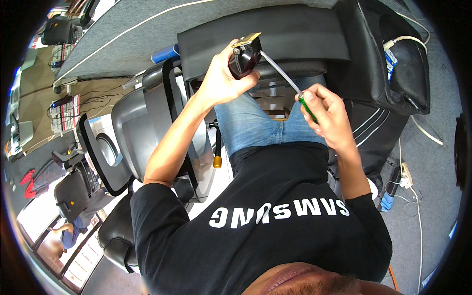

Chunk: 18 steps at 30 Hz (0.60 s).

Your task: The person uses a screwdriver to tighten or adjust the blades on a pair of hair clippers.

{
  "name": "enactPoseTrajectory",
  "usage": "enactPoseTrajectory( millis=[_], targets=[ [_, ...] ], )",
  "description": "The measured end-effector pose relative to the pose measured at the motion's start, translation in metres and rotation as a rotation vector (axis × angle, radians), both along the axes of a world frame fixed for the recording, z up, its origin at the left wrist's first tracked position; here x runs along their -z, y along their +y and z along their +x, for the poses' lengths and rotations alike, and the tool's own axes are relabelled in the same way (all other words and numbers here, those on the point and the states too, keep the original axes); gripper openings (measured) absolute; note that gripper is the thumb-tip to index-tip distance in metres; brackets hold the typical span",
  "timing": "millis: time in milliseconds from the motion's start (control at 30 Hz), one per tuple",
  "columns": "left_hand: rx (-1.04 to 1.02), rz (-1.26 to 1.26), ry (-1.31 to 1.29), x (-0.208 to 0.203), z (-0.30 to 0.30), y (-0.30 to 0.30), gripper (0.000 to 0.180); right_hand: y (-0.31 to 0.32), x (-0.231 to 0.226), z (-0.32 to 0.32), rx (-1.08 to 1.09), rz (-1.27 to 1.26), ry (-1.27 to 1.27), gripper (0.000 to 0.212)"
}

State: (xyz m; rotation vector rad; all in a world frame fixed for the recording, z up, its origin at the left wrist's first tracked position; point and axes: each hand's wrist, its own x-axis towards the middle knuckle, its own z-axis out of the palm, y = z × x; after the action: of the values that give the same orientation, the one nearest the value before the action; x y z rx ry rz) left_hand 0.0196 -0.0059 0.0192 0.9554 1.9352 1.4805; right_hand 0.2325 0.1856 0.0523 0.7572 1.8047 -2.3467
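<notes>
My left hand [223, 81] is wrapped round a hair clipper [242, 61] with a glossy dark body and a gold-coloured blade end pointing up. In my right hand [328, 113] is a screwdriver [284, 76], held by its green handle. Its long metal shaft slants up and left, and the tip meets or nearly meets the clipper's right side just below the blade. Whether the tip sits in a screw is too small to tell. Both hands are above my lap, in front of a black padded seat [295, 29].
A grey-black chair [142, 118] stands close on my left. A blue box-shaped thing [165, 53] lies beside the padded seat. White cables and a power strip [406, 176] run along the grey carpet on the right. Another person [69, 233] is far off at lower left.
</notes>
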Motion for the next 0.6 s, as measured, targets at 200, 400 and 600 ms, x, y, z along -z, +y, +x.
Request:
enactPoseTrajectory(
  millis=[200,400,600],
  targets=[
    [0.079,0.094,0.102,0.007,-0.008,0.002,0.037,0.022,0.015,-0.001,-0.122,-0.701,-0.124,0.043],
    [0.059,0.212,-0.537,0.014,-0.010,0.001,0.037,0.001,0.012,-0.003,-0.049,-0.399,0.082,0.022],
    [-0.092,0.574,-0.889,0.020,-0.023,-0.001,0.042,-0.003,0.005,-0.001,-0.032,-0.032,0.164,0.024]
  ],
)
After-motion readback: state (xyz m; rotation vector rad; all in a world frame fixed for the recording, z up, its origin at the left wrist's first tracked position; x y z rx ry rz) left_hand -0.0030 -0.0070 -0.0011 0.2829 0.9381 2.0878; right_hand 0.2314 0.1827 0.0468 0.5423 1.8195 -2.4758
